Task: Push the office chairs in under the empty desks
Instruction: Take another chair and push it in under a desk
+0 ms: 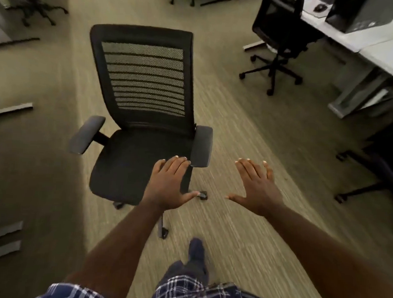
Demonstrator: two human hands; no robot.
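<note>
A black office chair (138, 103) with a mesh back and two armrests stands alone in the aisle, its seat facing me. My left hand (169, 184) hovers flat and open over the seat's right front corner, fingertips close to the right armrest (202, 147). My right hand (257, 187) is spread open over the carpet to the right of the chair, holding nothing. Whether the left hand touches the chair is unclear. A white desk (385, 52) runs along the upper right.
A second black chair (278, 36) stands by the white desk, with a dark computer case (360, 13) on the desktop. Another chair's base (370, 182) shows at the right edge. Desk feet (9, 108) line the left side. More chair bases (34, 7) sit far left. My foot (196, 250) is on the carpet.
</note>
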